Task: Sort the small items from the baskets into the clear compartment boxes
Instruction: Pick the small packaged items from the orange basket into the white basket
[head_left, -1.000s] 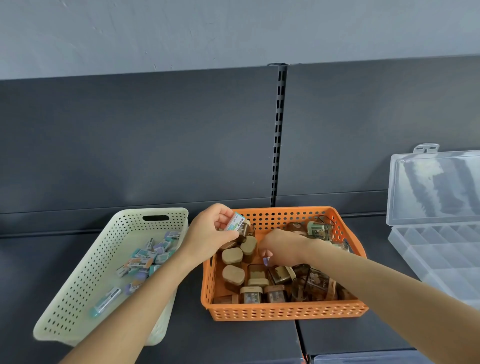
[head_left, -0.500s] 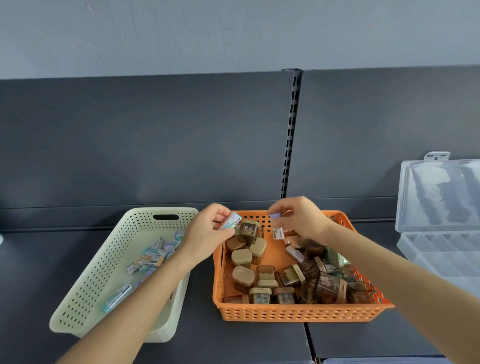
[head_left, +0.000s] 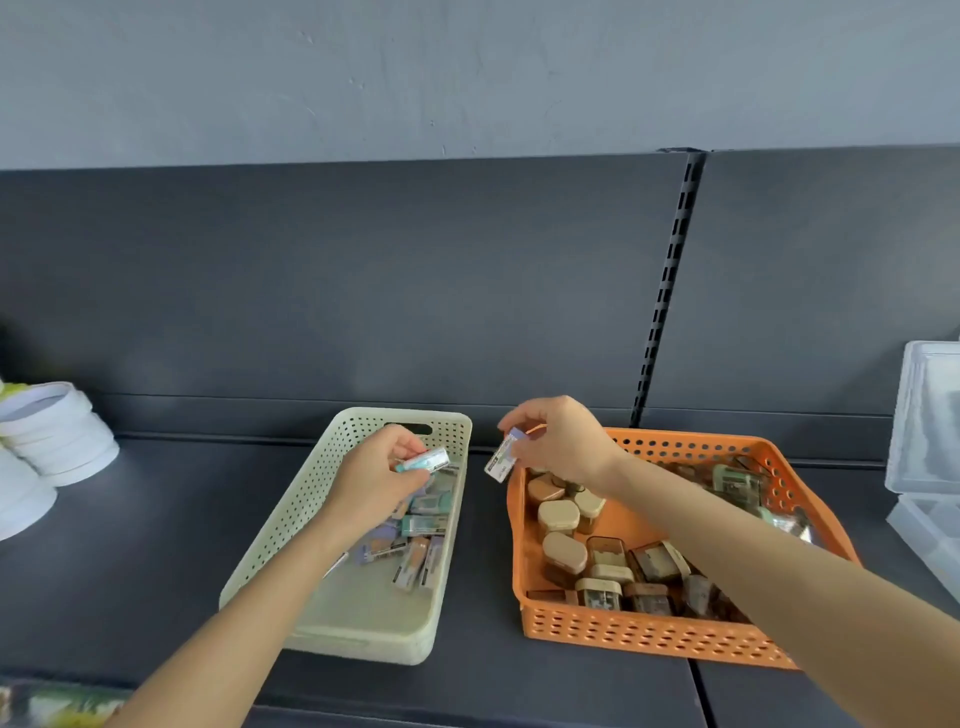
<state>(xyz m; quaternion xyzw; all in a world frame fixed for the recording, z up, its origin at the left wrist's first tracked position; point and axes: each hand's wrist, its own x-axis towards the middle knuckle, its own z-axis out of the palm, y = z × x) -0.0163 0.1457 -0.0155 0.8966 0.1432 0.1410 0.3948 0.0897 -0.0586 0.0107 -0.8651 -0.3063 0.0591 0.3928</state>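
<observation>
My left hand (head_left: 376, 475) hovers over the cream basket (head_left: 317, 486) and pinches a small teal eraser (head_left: 427, 460). Several teal, purple and orange erasers (head_left: 415, 540) lie in that basket. My right hand (head_left: 563, 441) is above the gap between the baskets, at the orange basket's (head_left: 654, 631) left rim, pinching a purple-and-white eraser (head_left: 503, 457). The orange basket holds several tan and brown sharpeners (head_left: 563, 551). The clear compartment box (head_left: 924, 421) stands at the far right, lid raised, cut off by the frame edge.
A stack of white round lids or bowls (head_left: 49, 441) sits at the far left on the dark shelf (head_left: 130, 545). A slotted upright (head_left: 667, 291) divides the dark back panel. Something printed shows at the bottom-left corner.
Both hands moved left: my left hand carried its teal eraser from the orange basket to above the cream basket, and my right hand lifted a purple eraser out to the orange basket's left rim.
</observation>
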